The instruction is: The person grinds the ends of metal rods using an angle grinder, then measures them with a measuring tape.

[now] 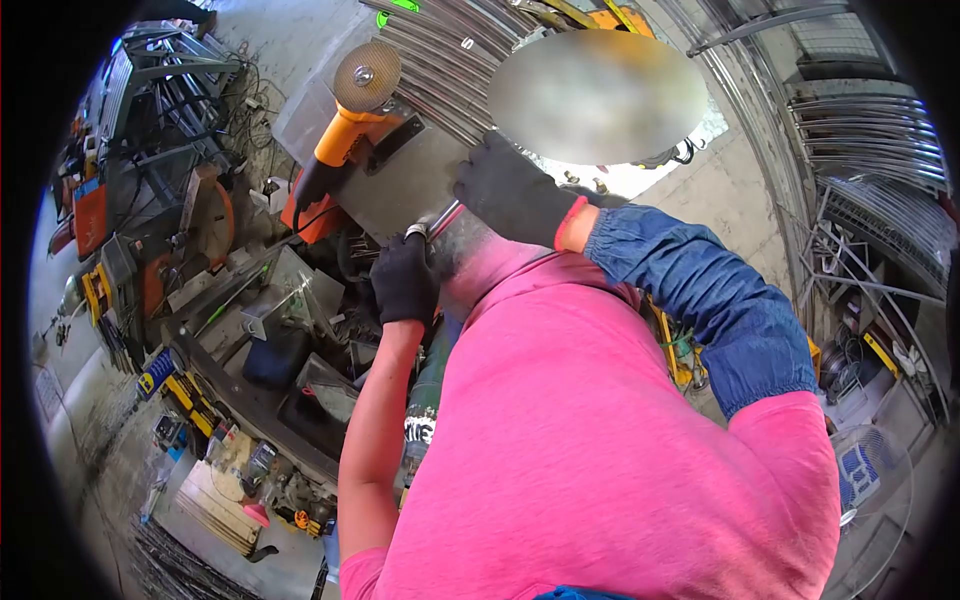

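On the far left I see a pile of shiny metal frames point(165, 95), but the dark edge of the view cuts it off. Next comes a clear box point(300, 290) in a big mess, and I can't make out the small bits around it. Then there is an orange grinder point(345, 135) on the gray table point(405, 190), with its round disc point(368, 75) up. No hand is on it, and I can't tell if the disc is turning.

The left hand point(405, 280) wears a black glove. Its fingers are closed on the near end of a thin metal tube point(446, 217). The tube is in front of the pink shirt point(560, 420), between the two hands. Long tubes point(445, 60) lie side by side past the table.

The right hand point(515, 195) is at the tube's other end. The back of its glove hides the fingers, so I can't tell how tight they are. It hides that end of the tube too. So the tube is in hand, but I can't see what is done to it or what is left. Farther right, a fuzzy patch point(598, 95) covers something, and more bars point(870, 130) run into the dark edge.
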{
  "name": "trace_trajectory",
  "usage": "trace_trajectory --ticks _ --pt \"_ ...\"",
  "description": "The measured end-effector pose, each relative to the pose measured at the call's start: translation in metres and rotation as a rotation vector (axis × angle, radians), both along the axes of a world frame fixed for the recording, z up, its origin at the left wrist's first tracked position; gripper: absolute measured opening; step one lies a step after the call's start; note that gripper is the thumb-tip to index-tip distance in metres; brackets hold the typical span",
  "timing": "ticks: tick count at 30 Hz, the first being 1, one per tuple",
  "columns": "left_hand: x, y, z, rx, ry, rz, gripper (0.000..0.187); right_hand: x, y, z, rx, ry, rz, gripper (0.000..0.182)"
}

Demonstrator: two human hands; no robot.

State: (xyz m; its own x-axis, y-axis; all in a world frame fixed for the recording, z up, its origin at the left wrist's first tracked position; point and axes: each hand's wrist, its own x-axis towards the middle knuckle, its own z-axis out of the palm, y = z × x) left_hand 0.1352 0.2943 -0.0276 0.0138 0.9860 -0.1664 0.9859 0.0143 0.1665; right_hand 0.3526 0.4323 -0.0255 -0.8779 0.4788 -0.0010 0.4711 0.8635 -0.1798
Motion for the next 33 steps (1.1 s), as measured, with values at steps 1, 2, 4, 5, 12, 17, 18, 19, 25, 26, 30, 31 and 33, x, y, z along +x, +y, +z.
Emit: trace_trajectory --ticks 1,2,4,5,12,17,18,19,25,26,30,31,33 --pt "0.000 0.003 0.001 0.003 -0.001 0.000 0.027 -0.001 0.003 0.002 -0.019 -0.006 0.010 0.020" --pt "-0.001 0.005 0.002 -0.005 -0.024 -0.004 0.023 -0.004 0.005 0.004 -0.040 -0.010 0.022 0.019" --pt "-0.002 0.008 0.002 -0.016 -0.046 -0.008 0.019 -0.018 0.001 -0.002 -0.055 -0.042 0.017 0.018" --pt "-0.004 0.011 0.000 -0.069 -0.048 0.006 0.020 -0.026 -0.002 -0.005 -0.070 -0.075 0.012 0.017" --pt "-0.012 0.015 -0.007 -0.096 -0.117 0.024 0.019 -0.071 -0.030 -0.032 0.018 -0.088 -0.084 0.015" --pt "-0.013 0.014 -0.012 -0.002 -0.202 0.023 0.017 -0.059 -0.020 -0.026 0.012 0.032 -0.004 0.016" --pt "-0.013 0.012 -0.012 0.024 -0.209 0.013 0.015 -0.059 -0.019 -0.026 0.009 0.032 -0.002 0.016" --pt "-0.012 0.012 -0.012 0.022 -0.208 0.013 0.015 -0.058 -0.018 -0.026 -0.011 0.039 -0.002 0.016" --pt "-0.011 0.010 -0.013 0.045 -0.229 0.038 0.014 -0.058 -0.013 -0.026 -0.084 0.023 0.018 0.015" --pt "-0.010 0.009 -0.014 0.057 -0.223 0.038 0.015 -0.058 -0.013 -0.027 -0.090 0.052 0.022 0.015" --pt "-0.008 0.008 -0.012 0.059 -0.211 0.050 0.011 -0.059 -0.011 -0.030 -0.124 0.072 0.021 0.014" --pt "-0.009 0.009 -0.012 0.060 -0.211 0.049 0.011 -0.062 -0.011 -0.029 -0.115 0.037 0.014 0.014" --pt "-0.008 0.011 -0.010 -0.003 -0.146 0.005 0.016 -0.062 -0.011 -0.029 -0.105 0.002 0.006 0.014"
